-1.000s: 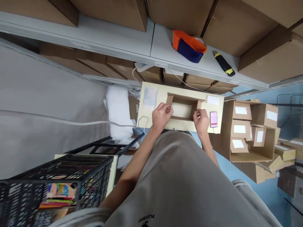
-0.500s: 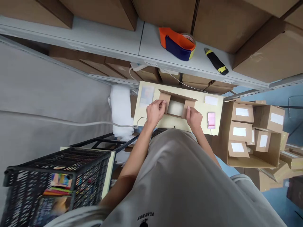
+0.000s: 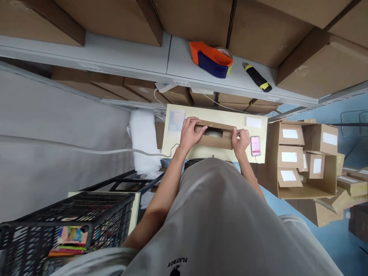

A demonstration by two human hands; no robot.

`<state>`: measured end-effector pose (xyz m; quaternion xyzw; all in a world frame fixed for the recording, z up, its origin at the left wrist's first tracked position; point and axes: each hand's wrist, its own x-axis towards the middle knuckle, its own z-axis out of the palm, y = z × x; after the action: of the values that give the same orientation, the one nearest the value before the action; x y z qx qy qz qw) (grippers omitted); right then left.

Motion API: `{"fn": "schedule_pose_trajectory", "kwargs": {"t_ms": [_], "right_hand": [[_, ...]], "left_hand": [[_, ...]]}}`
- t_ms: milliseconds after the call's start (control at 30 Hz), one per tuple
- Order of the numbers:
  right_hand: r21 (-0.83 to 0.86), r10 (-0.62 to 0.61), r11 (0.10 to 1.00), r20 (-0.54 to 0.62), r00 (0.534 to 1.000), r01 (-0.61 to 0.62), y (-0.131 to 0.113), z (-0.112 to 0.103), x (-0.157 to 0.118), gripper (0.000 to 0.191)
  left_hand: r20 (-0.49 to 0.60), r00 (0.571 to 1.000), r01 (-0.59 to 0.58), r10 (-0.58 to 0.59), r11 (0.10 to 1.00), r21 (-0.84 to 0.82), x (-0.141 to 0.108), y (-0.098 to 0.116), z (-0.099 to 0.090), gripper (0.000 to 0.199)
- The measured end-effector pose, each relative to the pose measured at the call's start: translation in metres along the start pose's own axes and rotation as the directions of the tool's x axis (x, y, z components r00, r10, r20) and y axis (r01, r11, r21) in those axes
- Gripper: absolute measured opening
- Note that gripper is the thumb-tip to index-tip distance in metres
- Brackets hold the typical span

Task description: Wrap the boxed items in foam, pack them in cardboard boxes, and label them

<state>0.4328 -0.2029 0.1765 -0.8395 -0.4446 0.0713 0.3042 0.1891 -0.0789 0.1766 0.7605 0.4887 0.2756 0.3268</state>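
A small cardboard box (image 3: 215, 142) lies on the cream tabletop (image 3: 178, 147), its long flaps partly folded in over a narrow gap with something whitish inside. My left hand (image 3: 190, 133) grips the box's left end, fingers on the far flap and thumb towards the gap. At the right end my right hand (image 3: 240, 140) pinches the far flap's corner, its fingers curled. Right of that hand lies a phone (image 3: 255, 146) with a lit pink screen, and beyond it a white label (image 3: 253, 122).
Above the table, a shelf (image 3: 129, 51) bears an orange and blue tape dispenser (image 3: 212, 60), a black and yellow cutter (image 3: 257, 77) and large boxes. A carton of labelled boxes (image 3: 307, 191) stands right. White wrapping (image 3: 144, 140) and a black crate (image 3: 109, 214) are left.
Both hands have moved from the short end flaps to the long flaps, which now lean inward and narrow the opening. The view has shifted slightly.
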Motion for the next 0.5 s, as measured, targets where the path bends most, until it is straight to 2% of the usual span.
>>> {"fn": "schedule_pose_trajectory", "kwargs": {"t_ms": [100, 233, 367, 433, 500], "right_hand": [[0.006, 0.001, 1.000, -0.034, 0.999, -0.001, -0.006, -0.004, -0.001, 0.050], [-0.016, -0.066, 0.998, 0.077, 0.995, 0.067, -0.013, 0.010, 0.001, 0.048], [-0.014, -0.036, 0.999, 0.194, 0.980, 0.040, -0.010, 0.026, 0.003, 0.055], [-0.012, -0.027, 0.999, 0.207, 0.978, 0.030, -0.006, 0.029, 0.004, 0.056], [-0.019, -0.023, 0.999, 0.197, 0.980, 0.027, -0.004, 0.031, 0.007, 0.057]], "left_hand": [[0.044, 0.999, -0.004, 0.007, 0.999, -0.050, -0.004, -0.008, -0.004, 0.030], [0.080, 0.996, 0.044, -0.036, 0.995, -0.093, -0.005, -0.014, 0.003, 0.031], [0.125, 0.990, 0.088, -0.068, 0.983, -0.162, -0.008, -0.022, 0.015, 0.028], [0.114, 0.990, 0.107, -0.088, 0.979, -0.173, -0.008, -0.026, 0.018, 0.030], [0.098, 0.989, 0.123, -0.107, 0.976, -0.177, -0.007, -0.030, 0.021, 0.040]]}}
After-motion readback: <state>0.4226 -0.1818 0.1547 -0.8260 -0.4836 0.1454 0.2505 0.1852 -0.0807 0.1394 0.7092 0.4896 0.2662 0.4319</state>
